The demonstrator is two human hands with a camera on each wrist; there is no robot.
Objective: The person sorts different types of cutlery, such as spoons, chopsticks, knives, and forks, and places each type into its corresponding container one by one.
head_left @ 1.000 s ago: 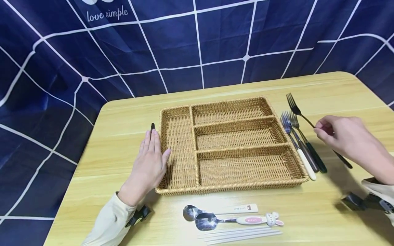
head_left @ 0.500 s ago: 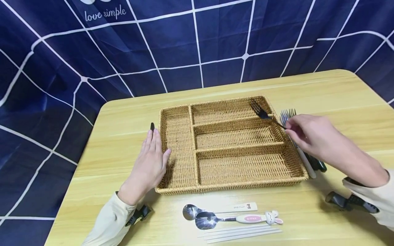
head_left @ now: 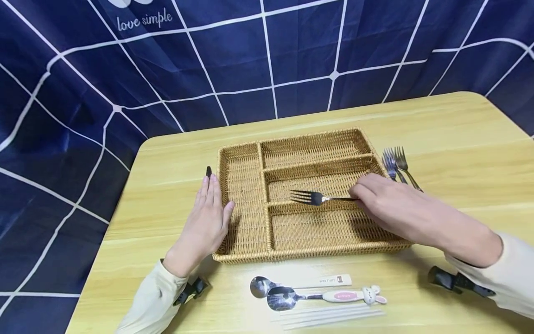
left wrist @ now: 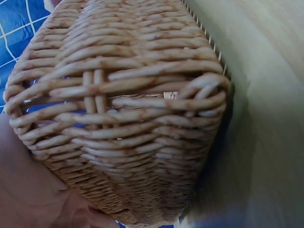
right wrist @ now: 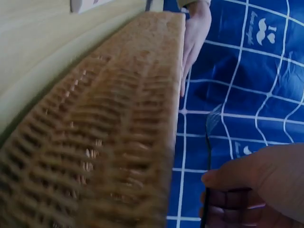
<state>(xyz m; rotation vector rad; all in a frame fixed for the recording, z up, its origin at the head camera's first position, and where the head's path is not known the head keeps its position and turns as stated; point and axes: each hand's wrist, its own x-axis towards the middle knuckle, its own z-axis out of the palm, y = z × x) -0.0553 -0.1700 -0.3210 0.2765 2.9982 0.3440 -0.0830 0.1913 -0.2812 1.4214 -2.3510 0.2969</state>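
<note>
A woven wicker tray (head_left: 244, 185) with one long compartment at the left and three at the right lies on the table. Along its left wall rests my left hand (head_left: 202, 225), fingers straight, thumb over the rim. A narrow dark tip (head_left: 209, 171) sticks out past those fingertips. My right hand (head_left: 410, 208) pinches a dark fork (head_left: 308, 197) by its handle above the right compartments, tines pointing left. In the right wrist view the fork (right wrist: 209, 156) stands out from between thumb and fingers, beside the wicker wall (right wrist: 118, 118). The left wrist view shows the tray's corner (left wrist: 142, 152) close up.
Several more forks (head_left: 390, 164) lie right of the tray, their handles hidden behind my right hand. In front lie a plain-handled spoon (head_left: 260, 286), a bunny-handled spoon (head_left: 281, 298) and several white chopsticks (head_left: 329, 316). A blue gridded cloth (head_left: 300, 55) hangs behind the table.
My right hand has carried the dark fork leftward from beside the other forks to over the tray, turning its tines to the left. The left hand stays at the tray's left side.
</note>
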